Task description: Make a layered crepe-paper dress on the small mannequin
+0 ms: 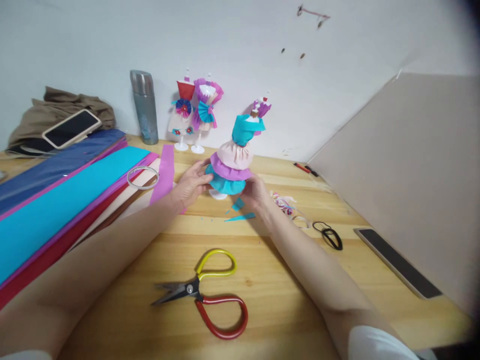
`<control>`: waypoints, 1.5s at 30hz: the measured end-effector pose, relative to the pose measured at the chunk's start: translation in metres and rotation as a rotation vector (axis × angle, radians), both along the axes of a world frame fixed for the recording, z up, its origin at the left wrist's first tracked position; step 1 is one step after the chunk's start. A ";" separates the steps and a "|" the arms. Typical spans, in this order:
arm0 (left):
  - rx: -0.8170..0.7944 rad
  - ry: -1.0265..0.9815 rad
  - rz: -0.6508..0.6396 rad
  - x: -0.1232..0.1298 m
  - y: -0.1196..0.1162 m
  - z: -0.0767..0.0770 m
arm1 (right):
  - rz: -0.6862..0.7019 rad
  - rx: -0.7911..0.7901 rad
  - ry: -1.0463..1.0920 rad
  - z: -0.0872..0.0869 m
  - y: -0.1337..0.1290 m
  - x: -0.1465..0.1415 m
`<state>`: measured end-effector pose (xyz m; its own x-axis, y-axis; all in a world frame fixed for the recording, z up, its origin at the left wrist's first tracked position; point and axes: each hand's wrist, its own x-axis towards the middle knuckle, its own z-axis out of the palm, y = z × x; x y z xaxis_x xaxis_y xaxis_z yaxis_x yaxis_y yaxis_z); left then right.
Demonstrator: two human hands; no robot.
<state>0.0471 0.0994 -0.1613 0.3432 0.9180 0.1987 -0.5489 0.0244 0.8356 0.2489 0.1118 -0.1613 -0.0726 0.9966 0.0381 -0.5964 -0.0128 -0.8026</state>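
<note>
A miniature dress form [234,155] on a white base stands tilted slightly to the right. It wears a turquoise top and a tiered paper skirt in pale pink, purple and turquoise. My left hand [193,184] grips the skirt's lower left edge, thumb in front. On the other side, my right hand [257,192] holds the lower right edge, its fingers partly hidden behind the skirt. Turquoise paper scraps [240,217] lie beneath. Scissors [193,289] with yellow and red handles rest in front, blades slightly apart.
Two dressed forms [183,107] stand against the wall beside a steel flask [144,107]. Crepe paper sheets [75,185] spread along the left, with a tape ring [143,177] and a phone [72,128]. Hair ties [328,235] and a dark flat slab [397,262] lie right.
</note>
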 end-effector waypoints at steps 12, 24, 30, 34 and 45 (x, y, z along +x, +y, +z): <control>-0.063 -0.001 0.086 -0.003 0.006 -0.007 | 0.098 -0.015 -0.127 0.011 -0.006 0.015; -0.060 0.000 0.092 -0.002 0.006 0.001 | -0.280 0.504 -0.647 0.082 -0.008 0.035; -0.057 0.024 0.107 -0.002 0.009 0.001 | 0.010 0.650 -0.674 0.095 0.008 0.004; -0.052 0.018 0.087 -0.002 0.012 0.000 | 0.005 0.577 -0.595 0.099 0.023 -0.006; -0.183 -0.041 0.027 0.011 -0.003 -0.003 | -0.229 0.535 -0.534 0.092 0.016 -0.005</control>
<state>0.0586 0.0965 -0.1638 0.3127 0.9490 0.0409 -0.5846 0.1583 0.7957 0.2442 0.1278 -0.0697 -0.0116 0.8450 0.5347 -0.0700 0.5327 -0.8434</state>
